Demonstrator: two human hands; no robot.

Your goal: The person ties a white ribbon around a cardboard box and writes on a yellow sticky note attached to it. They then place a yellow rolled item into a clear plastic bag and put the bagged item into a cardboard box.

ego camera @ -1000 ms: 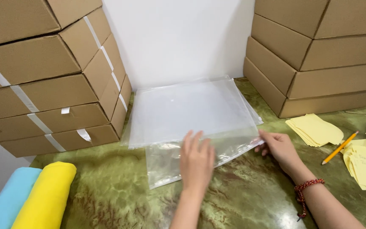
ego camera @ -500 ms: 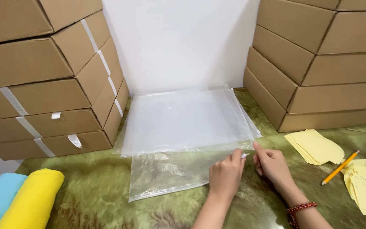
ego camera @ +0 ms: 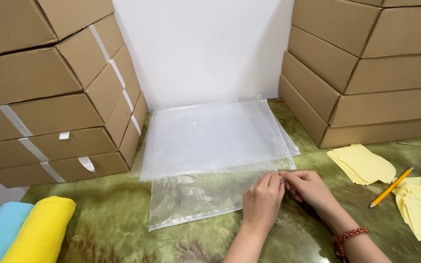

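Where hands [ego camera: 283,192] pinch bag [ego camera: 196,197], boxes [ego camera: 54,92] flanking

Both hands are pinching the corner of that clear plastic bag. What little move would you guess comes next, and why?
Probably rub or pull the two layers apart. The left hand and right hand meet fingertip to fingertip at the right corner of the clear plastic bag, which lies flat and closed in front of the stack of bags.

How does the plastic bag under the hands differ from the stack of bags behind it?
The single bag lies nearest the person, wrinkled and see-through, with the left hand and right hand pinching its right corner. The stack of bags sits by the wall, untouched, smoother and milkier. Both are clear plastic, flat on the green table.
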